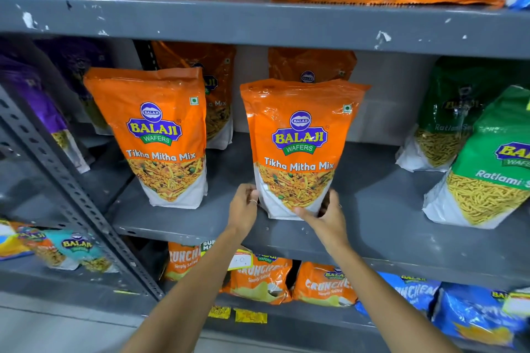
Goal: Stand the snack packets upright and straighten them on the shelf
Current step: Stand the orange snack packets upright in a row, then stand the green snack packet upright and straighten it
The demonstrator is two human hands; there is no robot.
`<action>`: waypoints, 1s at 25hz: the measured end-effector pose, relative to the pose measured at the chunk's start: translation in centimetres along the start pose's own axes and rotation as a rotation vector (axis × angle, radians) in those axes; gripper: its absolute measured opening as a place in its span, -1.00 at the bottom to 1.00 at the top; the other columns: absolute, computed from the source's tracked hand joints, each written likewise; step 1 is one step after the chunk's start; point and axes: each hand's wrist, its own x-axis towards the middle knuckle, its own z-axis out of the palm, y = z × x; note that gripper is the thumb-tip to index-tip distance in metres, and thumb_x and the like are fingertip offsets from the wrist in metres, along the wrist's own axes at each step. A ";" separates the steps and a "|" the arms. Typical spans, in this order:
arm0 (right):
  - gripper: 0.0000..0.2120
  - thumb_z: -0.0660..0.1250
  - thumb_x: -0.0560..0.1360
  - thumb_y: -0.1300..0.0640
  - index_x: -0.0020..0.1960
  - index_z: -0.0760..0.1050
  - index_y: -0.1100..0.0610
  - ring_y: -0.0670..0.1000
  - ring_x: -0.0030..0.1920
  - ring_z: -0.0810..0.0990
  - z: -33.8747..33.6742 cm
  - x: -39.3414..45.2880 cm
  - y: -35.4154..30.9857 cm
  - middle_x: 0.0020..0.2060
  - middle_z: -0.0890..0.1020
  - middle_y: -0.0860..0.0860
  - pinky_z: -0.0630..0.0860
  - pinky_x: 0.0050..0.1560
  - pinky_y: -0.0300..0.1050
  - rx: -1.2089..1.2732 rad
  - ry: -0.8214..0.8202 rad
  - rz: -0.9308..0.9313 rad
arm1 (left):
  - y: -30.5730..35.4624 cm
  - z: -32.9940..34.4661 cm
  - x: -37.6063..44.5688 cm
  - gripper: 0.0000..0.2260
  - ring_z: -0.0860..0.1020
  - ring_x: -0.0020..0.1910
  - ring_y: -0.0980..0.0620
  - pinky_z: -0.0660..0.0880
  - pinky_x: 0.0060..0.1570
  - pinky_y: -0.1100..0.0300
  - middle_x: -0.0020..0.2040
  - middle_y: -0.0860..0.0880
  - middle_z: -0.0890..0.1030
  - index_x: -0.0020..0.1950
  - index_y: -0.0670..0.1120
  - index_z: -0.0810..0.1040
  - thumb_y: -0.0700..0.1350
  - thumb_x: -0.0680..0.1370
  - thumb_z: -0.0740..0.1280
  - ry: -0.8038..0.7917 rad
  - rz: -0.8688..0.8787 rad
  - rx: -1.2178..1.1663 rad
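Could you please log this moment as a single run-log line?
left hand: grips packet base | right hand: grips packet base | Tikha Mitha Mix packet: upright on middle shelf

Orange packets [299,146] with white bases, green ones [487,169] right, seemingly purple ones [34,100] left, grey shelf [387,226].

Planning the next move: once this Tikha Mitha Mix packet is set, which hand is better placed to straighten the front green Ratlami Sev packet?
Right, probably. The right hand holds the orange Tikha Mitha Mix packet on the side facing the green Ratlami Sev packet; the left hand would have to cross over.
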 end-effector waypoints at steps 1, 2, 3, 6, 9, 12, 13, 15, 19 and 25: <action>-0.39 0.45 0.35 0.09 0.31 0.24 0.01 -0.04 0.17 0.48 -0.2 -0.1 0.1 0.18 0.48 -0.02 0.53 0.12 -0.07 0.101 -0.040 0.000 | -0.1 0.0 -0.3 -0.78 0.49 0.05 -0.03 0.39 0.00 0.17 0.15 -0.16 0.55 0.19 -0.22 0.40 -0.15 0.59 0.15 0.033 -0.006 -0.047; -0.45 0.37 0.42 0.19 0.33 0.24 0.03 -0.06 0.18 0.47 -0.5 -0.2 0.2 0.20 0.47 -0.02 0.49 0.14 -0.14 0.203 -0.063 0.007 | -0.4 0.1 -0.6 -0.77 0.51 0.08 -0.05 0.41 0.03 0.15 0.14 -0.16 0.56 0.19 -0.22 0.39 -0.14 0.58 0.18 0.073 0.002 -0.086; -0.49 0.30 0.46 0.27 0.36 0.24 0.10 -0.06 0.20 0.46 -0.9 -0.4 0.3 0.23 0.46 0.00 0.45 0.16 -0.18 0.280 -0.052 0.017 | -0.4 0.3 -1.3 -0.76 0.52 0.08 -0.06 0.42 0.03 0.15 0.12 -0.16 0.56 0.18 -0.21 0.40 -0.12 0.57 0.21 0.116 0.032 -0.104; -0.59 0.24 0.47 0.32 0.31 0.34 0.24 0.00 0.19 0.45 -2.7 -0.6 0.7 0.20 0.48 0.07 0.43 0.15 -0.11 0.367 0.157 0.066 | -0.3 1.2 -3.6 -0.84 0.51 -0.12 -0.03 0.38 -0.15 0.27 -0.08 -0.13 0.56 0.00 -0.16 0.42 -0.07 0.55 0.22 0.260 0.239 -0.005; -0.76 0.25 0.40 0.23 0.07 0.48 0.20 -0.19 -0.10 0.54 -5.6 -0.8 1.6 -0.03 0.57 0.02 0.50 -0.05 0.00 0.323 0.431 -0.012 | 1.8 3.0 -5.3 -0.81 0.47 -0.31 0.09 0.36 -0.29 0.27 -0.26 -0.06 0.56 -0.15 -0.11 0.45 0.00 0.52 0.19 0.150 0.421 0.083; -0.82 0.21 0.33 0.12 -0.17 0.45 -0.15 -0.08 -0.20 0.51 -9.1 -0.3 2.9 -0.22 0.54 0.00 0.48 -0.01 0.21 0.274 0.650 -0.029 | 4.2 5.8 -5.4 -0.71 0.55 -0.29 -0.04 0.38 -0.30 0.18 -0.23 -0.11 0.65 -0.04 -0.15 0.50 0.05 0.51 0.16 0.040 0.490 0.168; -0.82 0.21 0.32 0.11 -0.20 0.44 -0.18 -0.05 -0.21 0.50 -10.3 -0.2 3.1 -0.23 0.53 0.03 0.47 -0.01 0.23 0.263 0.712 -0.016 | 4.8 6.9 -5.4 -0.70 0.55 -0.31 -0.06 0.36 -0.31 0.18 -0.25 -0.13 0.65 -0.03 -0.16 0.50 0.05 0.52 0.15 0.014 0.534 0.189; -0.84 0.20 0.33 0.13 -0.22 0.41 -0.15 -0.03 -0.24 0.48 -12.9 0.0 3.6 -0.21 0.54 0.11 0.47 -0.01 0.22 0.231 0.813 0.021 | 5.9 9.0 -5.3 -0.75 0.50 -0.37 -0.02 0.34 -0.33 0.19 -0.32 -0.10 0.60 -0.05 -0.17 0.51 -0.01 0.54 0.18 -0.026 0.577 0.150; -0.88 0.27 0.41 0.23 -0.05 0.49 0.16 0.09 -0.18 0.46 -17.7 -0.3 4.1 -0.15 0.52 0.13 0.42 -0.07 -0.01 0.206 0.875 0.041 | 6.6 12.9 -5.1 -0.82 0.48 -0.35 0.10 0.41 -0.29 0.20 -0.29 0.02 0.53 -0.03 -0.16 0.48 -0.05 0.55 0.22 -0.202 0.544 0.085; -0.88 0.27 0.49 0.22 -0.10 0.36 0.26 0.07 -0.19 0.39 -24.3 1.2 6.5 -0.27 0.40 0.12 0.30 -0.05 -0.04 0.018 0.736 0.120 | 6.7 20.3 -5.1 -0.75 0.54 -0.01 -0.01 0.47 0.03 0.20 -0.06 -0.06 0.57 0.15 -0.16 0.46 -0.11 0.51 0.31 -0.504 0.288 0.008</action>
